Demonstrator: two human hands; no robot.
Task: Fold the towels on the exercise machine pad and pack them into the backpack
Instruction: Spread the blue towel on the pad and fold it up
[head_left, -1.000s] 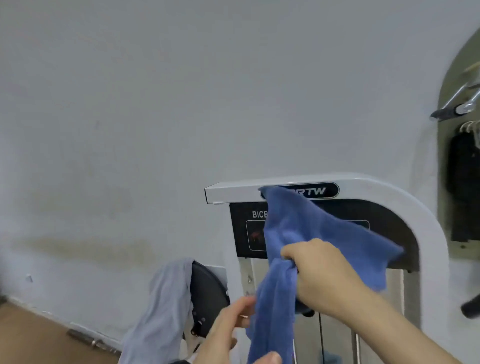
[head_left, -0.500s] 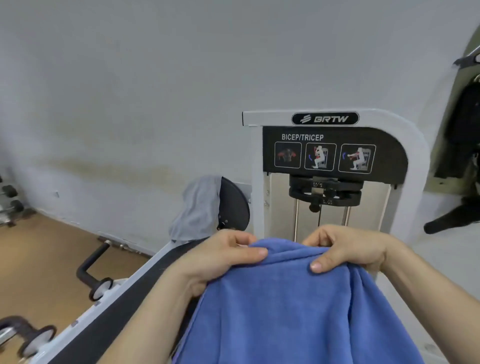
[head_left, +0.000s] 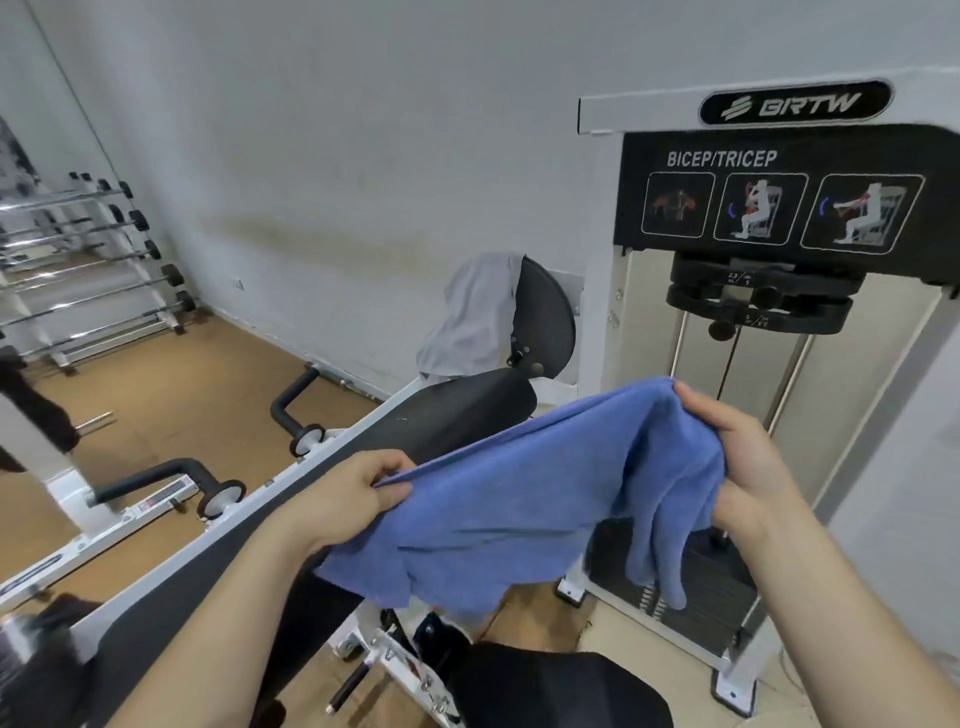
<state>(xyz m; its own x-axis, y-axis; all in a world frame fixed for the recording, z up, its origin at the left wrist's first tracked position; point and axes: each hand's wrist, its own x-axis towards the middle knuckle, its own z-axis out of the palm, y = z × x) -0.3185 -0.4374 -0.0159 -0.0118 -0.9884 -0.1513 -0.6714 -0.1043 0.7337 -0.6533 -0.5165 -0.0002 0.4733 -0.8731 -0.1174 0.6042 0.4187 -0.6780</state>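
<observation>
Pinching near edge of soft blue terry towel (head_left: 519, 499) with left hand (head_left: 348, 493); clutching its bunched far corner with right hand (head_left: 748, 467). Stretched slantwise in mid-air, just over right edge of long black padded machine pad (head_left: 447, 415), nearer left hand.

"BRTW" badge (head_left: 795, 105) on machine top; "BICEP/TRICEP" on black panel (head_left: 779, 192) below.

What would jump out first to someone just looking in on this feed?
A blue towel, held up mid-frame: the left hand pinches one edge, the right hand grips the bunched far end. Behind it a grey towel hangs over the round black pad, and the machine's BICEP/TRICEP panel fills the upper right.
</observation>
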